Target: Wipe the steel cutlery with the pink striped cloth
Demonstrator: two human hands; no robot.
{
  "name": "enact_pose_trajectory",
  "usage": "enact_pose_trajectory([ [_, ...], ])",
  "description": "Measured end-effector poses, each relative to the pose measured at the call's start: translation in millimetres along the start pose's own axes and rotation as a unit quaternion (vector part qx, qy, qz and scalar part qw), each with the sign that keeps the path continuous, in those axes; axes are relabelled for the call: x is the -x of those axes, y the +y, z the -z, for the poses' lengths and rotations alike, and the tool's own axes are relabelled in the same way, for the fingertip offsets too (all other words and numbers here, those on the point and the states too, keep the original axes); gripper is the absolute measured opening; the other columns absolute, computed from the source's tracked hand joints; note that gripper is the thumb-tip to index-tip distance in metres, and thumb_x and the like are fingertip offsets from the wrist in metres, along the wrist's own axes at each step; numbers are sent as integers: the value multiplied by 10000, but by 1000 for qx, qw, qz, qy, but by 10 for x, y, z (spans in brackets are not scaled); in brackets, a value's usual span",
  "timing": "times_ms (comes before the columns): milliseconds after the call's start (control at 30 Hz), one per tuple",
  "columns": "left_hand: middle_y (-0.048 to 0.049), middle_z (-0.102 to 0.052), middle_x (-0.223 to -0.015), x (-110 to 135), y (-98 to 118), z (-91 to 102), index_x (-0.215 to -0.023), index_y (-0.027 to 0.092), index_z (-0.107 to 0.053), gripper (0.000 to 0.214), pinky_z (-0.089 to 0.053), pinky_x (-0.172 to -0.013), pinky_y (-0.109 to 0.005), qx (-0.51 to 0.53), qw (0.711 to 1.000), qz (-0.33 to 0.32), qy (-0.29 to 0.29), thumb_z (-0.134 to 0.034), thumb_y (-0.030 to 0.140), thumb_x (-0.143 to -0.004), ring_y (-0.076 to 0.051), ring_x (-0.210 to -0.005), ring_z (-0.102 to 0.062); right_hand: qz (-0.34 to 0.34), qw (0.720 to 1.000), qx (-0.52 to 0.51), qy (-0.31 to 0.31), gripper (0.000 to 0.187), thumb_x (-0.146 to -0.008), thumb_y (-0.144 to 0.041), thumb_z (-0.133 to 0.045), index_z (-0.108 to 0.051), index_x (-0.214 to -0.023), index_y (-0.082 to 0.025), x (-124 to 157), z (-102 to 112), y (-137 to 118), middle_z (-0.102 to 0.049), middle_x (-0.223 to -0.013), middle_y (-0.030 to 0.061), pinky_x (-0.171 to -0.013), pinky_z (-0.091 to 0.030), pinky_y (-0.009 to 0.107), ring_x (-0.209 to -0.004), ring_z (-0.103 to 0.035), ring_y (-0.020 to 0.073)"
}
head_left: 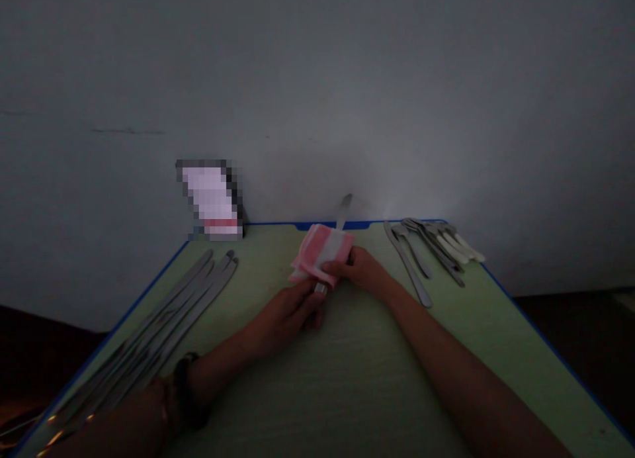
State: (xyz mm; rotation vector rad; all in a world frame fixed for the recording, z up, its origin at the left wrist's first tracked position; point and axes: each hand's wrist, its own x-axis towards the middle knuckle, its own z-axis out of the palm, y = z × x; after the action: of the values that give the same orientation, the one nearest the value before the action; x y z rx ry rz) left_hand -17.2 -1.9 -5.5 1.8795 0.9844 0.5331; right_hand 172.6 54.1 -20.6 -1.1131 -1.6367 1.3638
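Note:
My left hand point(290, 310) is closed around the handle end of a metal knife point(343, 210) at the middle of the green table point(347, 392). The blade sticks up and away toward the wall. My right hand point(360, 269) grips a pink and white striped cloth point(322, 249), which is wrapped around the middle of the knife. Both hands meet at the far centre of the table.
Several long metal utensils point(163, 325) lie in a row along the table's left edge. A heap of spoons and other cutlery point(431, 246) lies at the far right. A blurred white and red object point(213, 200) leans against the grey wall.

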Motion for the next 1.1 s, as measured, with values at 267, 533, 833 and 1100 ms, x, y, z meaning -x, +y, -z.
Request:
enact_pose_trajectory([
  [267, 7, -553, -638, 4, 17, 22, -736, 168, -537, 357, -419, -595, -223, -21, 1000, 3, -11, -323, 380, -928, -113, -592, -508, 15, 999, -18, -32, 407, -622, -407, -725, -627, -904, -130, 35, -53, -68, -676, -879, 71, -682, -476, 284, -739, -600, 161],
  [533, 7, -545, -602, 2, 1, 14, -669, 158, -545, 406, -394, -560, -216, -18, 1000, 19, -12, -318, 371, -930, -104, -545, -488, 20, 998, -50, -38, 576, -546, -356, -785, -567, -1038, -149, 34, -99, -61, -660, -1008, 89, -742, -504, 306, -844, -616, 184],
  [833, 27, -510, -529, -4, 6, 37, -610, 165, -501, 438, -373, -534, -209, -31, 999, 27, 12, -307, 380, -938, -93, -501, -469, 35, 998, -44, -29, 491, -612, -381, -741, -578, -1011, -146, 34, -128, -75, -657, -978, 81, -750, -495, 306, -840, -601, 179],
  [1100, 52, -503, -521, -3, 75, 42, -673, 184, -477, 368, -375, -527, -210, -38, 999, 30, 17, -337, 412, -925, -89, -479, -453, 54, 999, -7, 6, 323, -758, -452, -580, -602, -831, -138, 31, -125, -56, -627, -774, 37, -658, -451, 258, -691, -539, 133],
])
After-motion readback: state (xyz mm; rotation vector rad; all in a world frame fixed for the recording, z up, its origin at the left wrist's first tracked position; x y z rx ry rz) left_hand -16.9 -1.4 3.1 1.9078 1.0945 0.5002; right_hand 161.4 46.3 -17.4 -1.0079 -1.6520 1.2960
